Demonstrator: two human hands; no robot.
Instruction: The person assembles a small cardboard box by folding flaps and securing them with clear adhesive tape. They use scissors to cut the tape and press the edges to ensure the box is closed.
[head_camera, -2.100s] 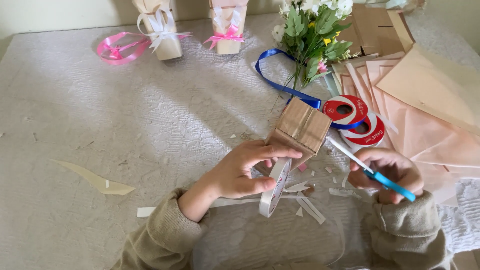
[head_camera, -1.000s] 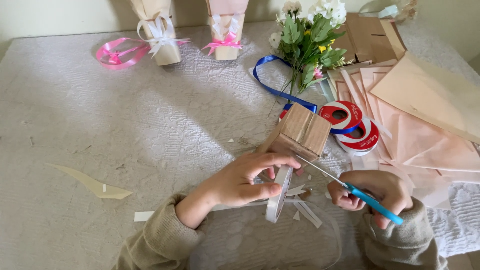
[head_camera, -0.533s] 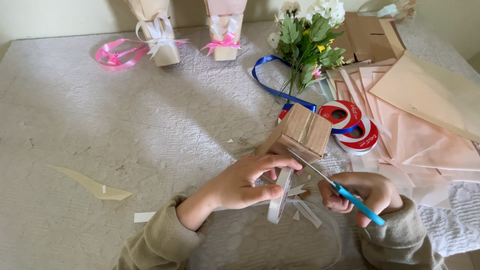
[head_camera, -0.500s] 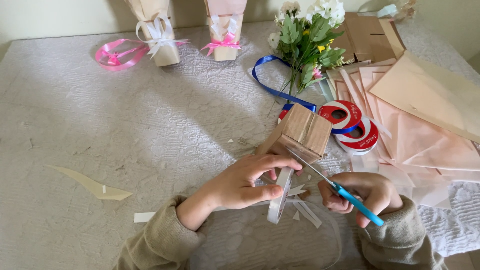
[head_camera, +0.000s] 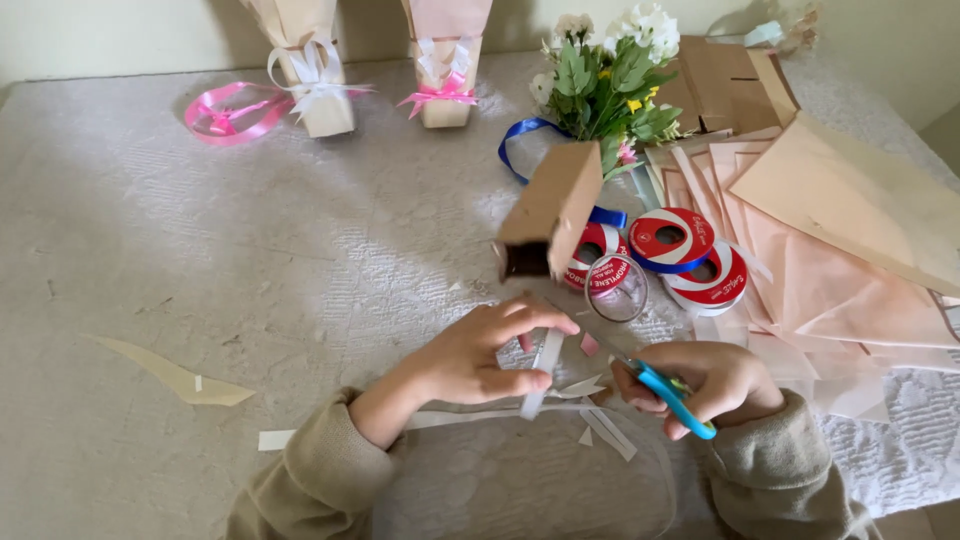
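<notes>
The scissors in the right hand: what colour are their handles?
Bright blue. The scissors show in the head view, gripped by the right hand.

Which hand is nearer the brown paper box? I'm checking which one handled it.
Left. The left hand lies just below the brown paper box; the right hand, holding scissors, sits farther off, below and to its right.

Both hands, left and right, are curled closed, close together.
</notes>
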